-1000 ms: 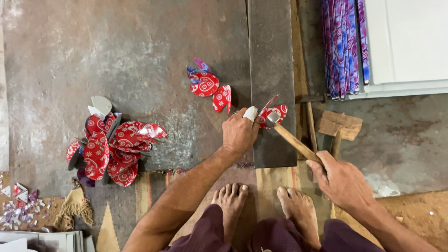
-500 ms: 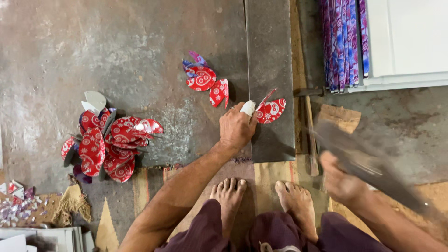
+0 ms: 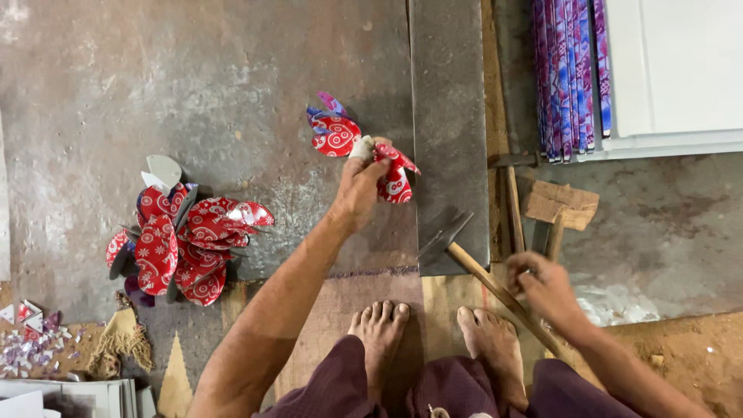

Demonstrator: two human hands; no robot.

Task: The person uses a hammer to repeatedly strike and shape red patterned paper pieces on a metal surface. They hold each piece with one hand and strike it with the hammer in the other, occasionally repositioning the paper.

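On the grey floor at the far left, a heap of finished red patterned pieces (image 3: 186, 248) lies piled together, which suggests a good share of the work is already done. Below it sit small scraps (image 3: 35, 340) and a tuft of straw-coloured fibre (image 3: 120, 340), well apart from the hands.

Toward the middle, 1 more red piece with blue tips (image 3: 333, 131) rests on the floor just beside the left hand (image 3: 357, 190). That hand, with a white wrap on 1 fingertip, pinches another red patterned piece (image 3: 396, 179) between thumb and fingers, holding it at the left edge of the long dark metal slab (image 3: 449, 116), not yet out over its middle. I judge this piece is between blows or being moved, so shaping of it may not be over.

Further right, the hammer (image 3: 445, 240) rests its head on the near end of the slab, its wooden handle running down to the right hand (image 3: 546, 290), whose fingers are wrapped closed around it.

At the far right, a stack of patterned sheets (image 3: 569, 73) stands on edge beside a white panel (image 3: 673, 70), likely stock left to work. A small wooden block (image 3: 561, 203) lies near the slab; nothing blocks it.
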